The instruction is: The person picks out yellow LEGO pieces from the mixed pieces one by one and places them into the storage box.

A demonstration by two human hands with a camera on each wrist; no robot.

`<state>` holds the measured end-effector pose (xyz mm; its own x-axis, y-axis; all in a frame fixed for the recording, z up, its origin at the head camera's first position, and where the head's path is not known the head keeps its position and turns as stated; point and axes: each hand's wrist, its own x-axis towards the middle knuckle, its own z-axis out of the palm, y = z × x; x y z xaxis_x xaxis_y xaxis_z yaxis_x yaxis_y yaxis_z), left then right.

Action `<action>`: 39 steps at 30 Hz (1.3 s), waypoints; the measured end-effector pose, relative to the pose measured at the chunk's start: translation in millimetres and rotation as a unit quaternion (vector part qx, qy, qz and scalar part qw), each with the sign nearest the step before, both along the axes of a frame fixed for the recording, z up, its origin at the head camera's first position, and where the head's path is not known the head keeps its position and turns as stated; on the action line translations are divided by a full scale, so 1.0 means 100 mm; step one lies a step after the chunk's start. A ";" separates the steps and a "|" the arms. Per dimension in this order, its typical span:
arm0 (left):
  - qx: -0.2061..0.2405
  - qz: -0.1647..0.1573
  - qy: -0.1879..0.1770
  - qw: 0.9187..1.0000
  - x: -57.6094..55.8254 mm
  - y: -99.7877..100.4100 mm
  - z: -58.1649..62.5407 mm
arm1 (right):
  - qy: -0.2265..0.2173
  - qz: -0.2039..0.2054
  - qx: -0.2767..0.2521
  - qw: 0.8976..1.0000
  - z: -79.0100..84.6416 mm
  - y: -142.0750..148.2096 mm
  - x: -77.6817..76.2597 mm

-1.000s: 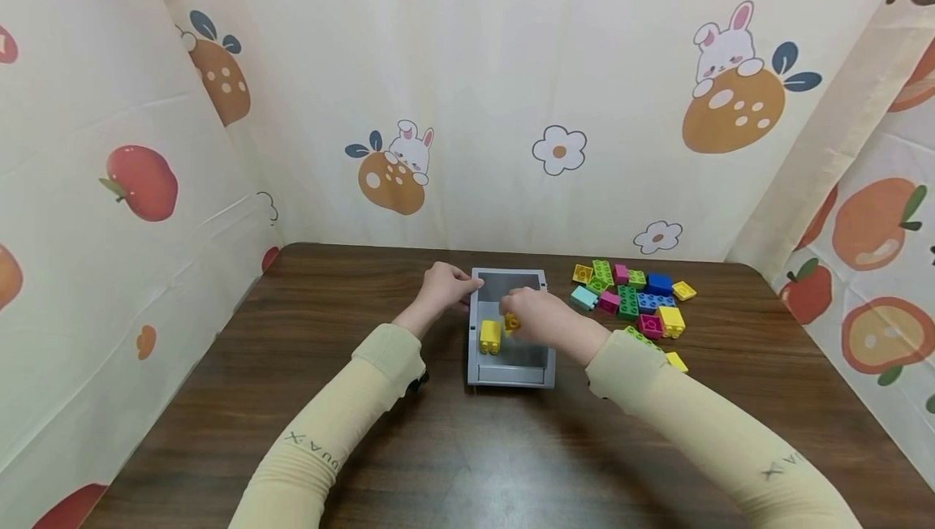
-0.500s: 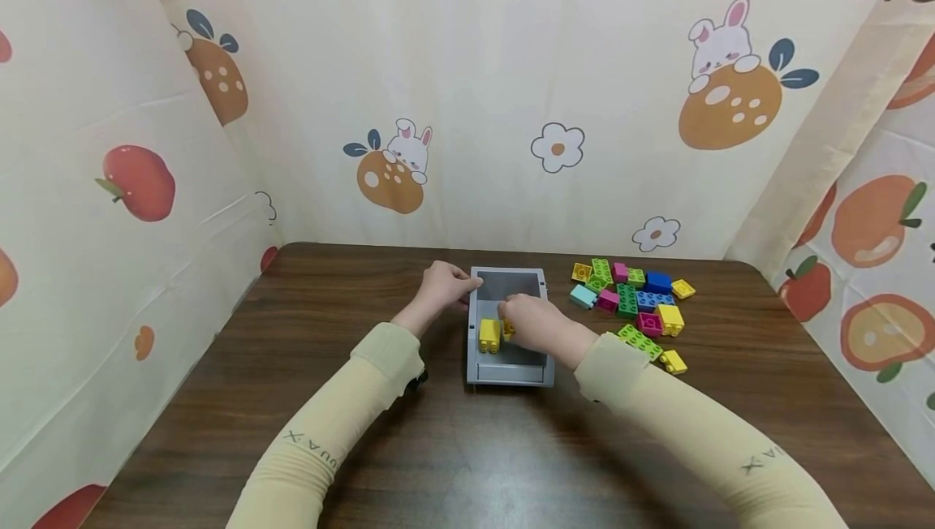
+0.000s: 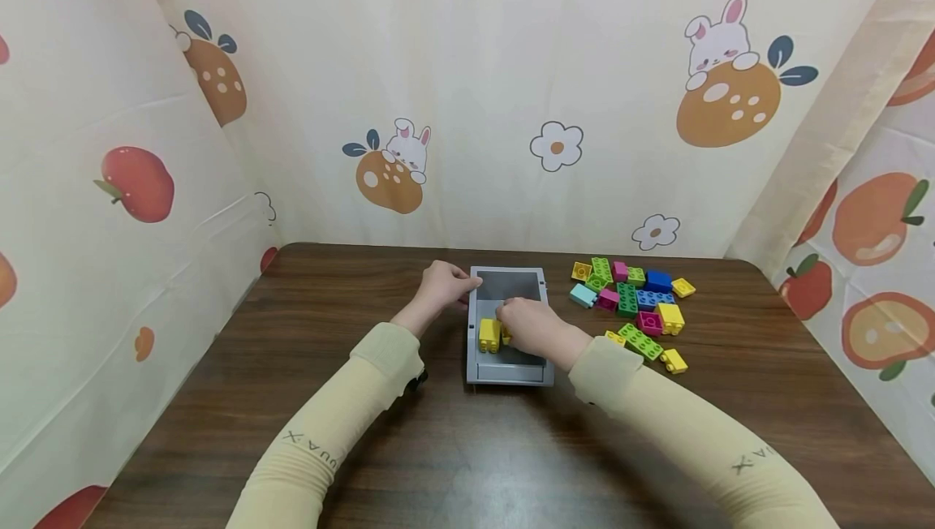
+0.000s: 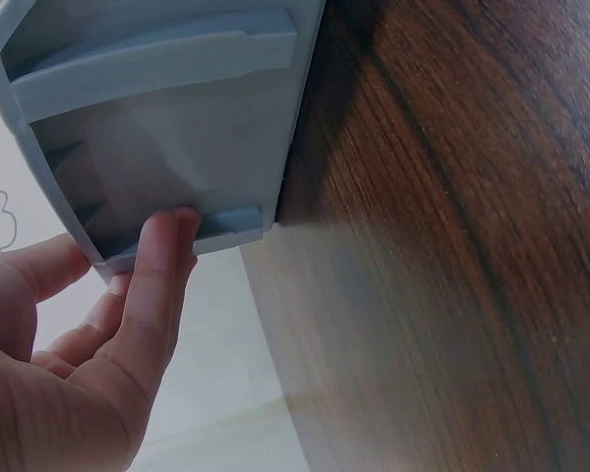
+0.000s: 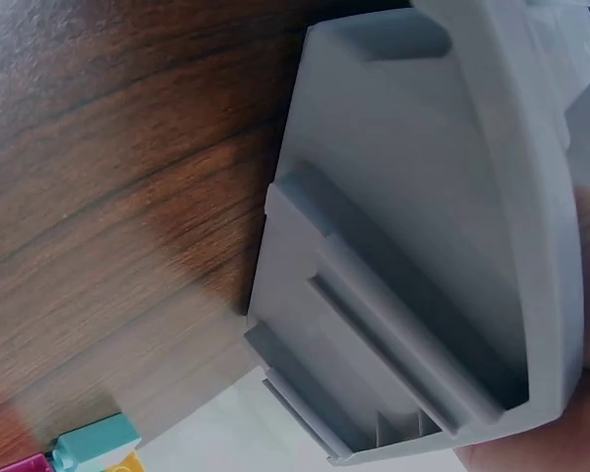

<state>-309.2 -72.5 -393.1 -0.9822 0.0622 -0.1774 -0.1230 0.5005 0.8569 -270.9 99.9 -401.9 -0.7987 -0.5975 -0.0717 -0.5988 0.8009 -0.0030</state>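
Observation:
A grey plastic box [image 3: 514, 376] with an open top stands on the table. My left hand [image 3: 438, 286] holds its left wall near the far corner, thumb at the rim. In the left wrist view the fingers of the left hand [image 4: 118, 344] lie against the box's ribbed outer side [image 4: 167, 157]. My right hand [image 3: 535, 326] reaches inside the box and pinches a small yellow toy brick [image 3: 506, 336], mostly hidden by the fingers. Just left of it a second yellow brick [image 3: 489, 336] sits on the box floor. The box wall [image 5: 413, 216] hides most of that hand in the right wrist view.
Several loose toy bricks lie right of the box, among them a dark green brick [image 3: 626, 300], a blue brick [image 3: 658, 281], a lime brick [image 3: 640, 341] and a teal brick [image 3: 583, 295]. A printed curtain [image 3: 482, 188] hangs behind the wooden table [image 3: 351, 286].
My right hand has moved slightly left and lower inside the box, bringing its brick close to the other yellow one. The left hand has stayed on the wall.

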 end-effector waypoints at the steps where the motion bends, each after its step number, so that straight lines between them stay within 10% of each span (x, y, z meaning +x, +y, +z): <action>1: 0.000 0.000 0.000 1.000 0.00 0.00 0.00 | 0.000 0.000 0.001 1.000 0.00 0.00 0.00; 19: 0.010 -0.004 0.002 1.000 0.02 0.00 0.02 | -0.014 -0.005 0.010 1.000 0.06 -0.03 0.02; 39: 0.016 0.002 0.005 1.000 0.02 0.00 0.00 | -0.089 0.014 -0.005 0.996 0.50 0.08 0.10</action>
